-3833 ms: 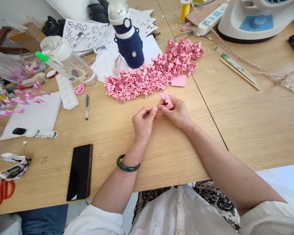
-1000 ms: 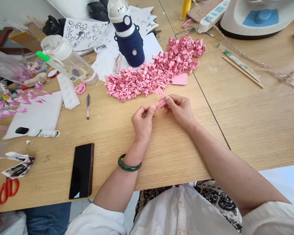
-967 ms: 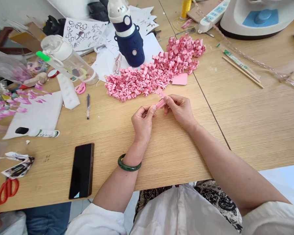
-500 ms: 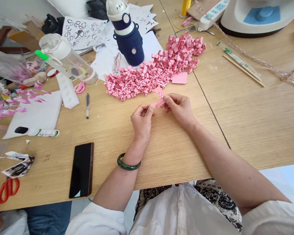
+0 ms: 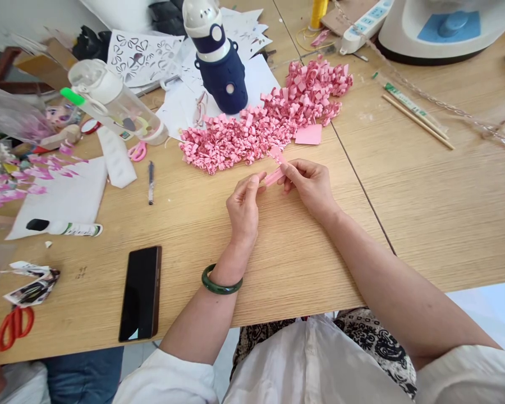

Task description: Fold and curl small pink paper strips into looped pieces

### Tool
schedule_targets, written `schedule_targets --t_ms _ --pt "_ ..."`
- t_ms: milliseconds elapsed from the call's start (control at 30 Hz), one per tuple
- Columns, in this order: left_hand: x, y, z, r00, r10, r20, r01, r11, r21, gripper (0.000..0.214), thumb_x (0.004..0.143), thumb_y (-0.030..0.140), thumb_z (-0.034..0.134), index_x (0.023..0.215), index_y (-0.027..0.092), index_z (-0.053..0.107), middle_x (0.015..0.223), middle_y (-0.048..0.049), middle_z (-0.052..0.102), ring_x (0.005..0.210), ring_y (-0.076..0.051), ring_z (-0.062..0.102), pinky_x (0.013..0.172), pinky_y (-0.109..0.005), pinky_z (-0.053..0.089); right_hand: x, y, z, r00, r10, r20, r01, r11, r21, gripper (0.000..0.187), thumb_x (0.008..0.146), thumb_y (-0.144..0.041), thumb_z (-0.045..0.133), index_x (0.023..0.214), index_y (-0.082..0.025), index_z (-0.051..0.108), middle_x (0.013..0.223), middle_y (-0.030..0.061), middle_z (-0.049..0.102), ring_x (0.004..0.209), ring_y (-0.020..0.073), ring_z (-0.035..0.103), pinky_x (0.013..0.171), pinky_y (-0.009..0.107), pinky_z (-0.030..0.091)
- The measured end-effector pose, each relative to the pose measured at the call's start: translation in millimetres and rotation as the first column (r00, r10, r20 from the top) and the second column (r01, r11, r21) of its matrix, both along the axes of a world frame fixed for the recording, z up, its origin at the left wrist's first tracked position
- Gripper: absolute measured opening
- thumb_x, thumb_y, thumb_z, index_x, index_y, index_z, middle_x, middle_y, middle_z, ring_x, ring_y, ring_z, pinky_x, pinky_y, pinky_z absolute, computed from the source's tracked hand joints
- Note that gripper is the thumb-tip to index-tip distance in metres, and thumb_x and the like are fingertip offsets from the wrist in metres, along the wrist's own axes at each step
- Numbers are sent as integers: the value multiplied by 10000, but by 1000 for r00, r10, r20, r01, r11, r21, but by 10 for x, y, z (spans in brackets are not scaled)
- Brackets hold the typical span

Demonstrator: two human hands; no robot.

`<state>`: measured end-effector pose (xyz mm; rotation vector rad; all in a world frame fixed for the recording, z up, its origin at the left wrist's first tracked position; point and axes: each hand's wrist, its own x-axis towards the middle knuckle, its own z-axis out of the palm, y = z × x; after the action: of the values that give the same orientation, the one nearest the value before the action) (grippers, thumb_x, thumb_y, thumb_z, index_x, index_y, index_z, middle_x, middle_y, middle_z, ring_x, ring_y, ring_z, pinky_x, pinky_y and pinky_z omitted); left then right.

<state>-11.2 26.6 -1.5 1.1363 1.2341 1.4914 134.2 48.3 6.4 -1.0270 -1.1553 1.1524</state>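
A: Both hands are up over the table point(image 5: 425, 213), and between them sits a pink paper strip point(image 5: 274, 175). The right hand point(image 5: 309, 185) has it nipped between thumb and fingertips, closed down tight on the far end.

B: And the left hand point(image 5: 244, 205)?

A: Thumb and forefinger narrowed onto the near end of that same strip, the other fingers folded in. A green bangle point(image 5: 219, 283) sits on that wrist.

B: How much looks finished?

A: Plenty, I'd judge. Just beyond the right hand's fingertips lies a big pile of pink curls point(image 5: 261, 120), stretching away to the far left and far right of the hands. The strip in the fingers looks only partly curled, with a small frill at its far tip.

B: And what is left?

A: One flat pink square point(image 5: 308, 134) lies just past the right hand, against the pile's edge. Any further stock I can't make out.

B: Anything else close by?

A: A pen point(image 5: 150, 182) well out to the left of the left hand, a dark phone point(image 5: 138, 294) nearer the body on that side, and a navy bottle point(image 5: 219, 59) standing behind the pile.
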Motion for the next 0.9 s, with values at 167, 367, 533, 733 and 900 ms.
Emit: schedule_targets --t_ms 167,367,533,733,900 --pt "-11 14 -42 997 -18 -71 21 999 45 229 914 423 723 964 227 829 1095 -71 798 1097 -213 724 990 -345 574 -5 -3 3 999 34 17 -34 999 6 514 837 -688 725 772 -179 711 700 14 682 535 95 543 539 232 485" --pt "-28 39 -118 997 2 -80 4 998 71 195 907 403 734 913 234 831 968 -44 806 959 -185 736 955 -330 573 -18 -3 12 997 67 33 -67 998 11 525 824 -689 737 748 -171 704 685 18 680 530 92 529 530 230 477" --pt "-19 35 -103 998 -19 -58 22 998 53 203 904 417 737 920 239 833 979 -48 805 911 -178 732 854 -304 589 -15 -10 14 998 56 42 -57 998 6 496 843 -656 736 738 -172 705 670 17 679 527 95 538 526 229 484" --pt "-11 24 -47 998 24 -56 -22 999 28 161 848 375 794 825 216 811 877 -30 786 874 -167 723 904 -314 577 -18 -12 2 993 94 77 -94 996 1 484 865 -635 720 740 -169 696 687 28 688 529 94 546 513 226 478" --pt "-5 33 -28 998 69 -10 -69 997 -19 193 797 373 834 735 204 765 783 -10 760 812 -155 710 881 -317 576 -23 -11 1 989 106 99 -107 994 1 471 866 -623 724 746 -168 693 671 22 677 523 96 544 500 228 465"
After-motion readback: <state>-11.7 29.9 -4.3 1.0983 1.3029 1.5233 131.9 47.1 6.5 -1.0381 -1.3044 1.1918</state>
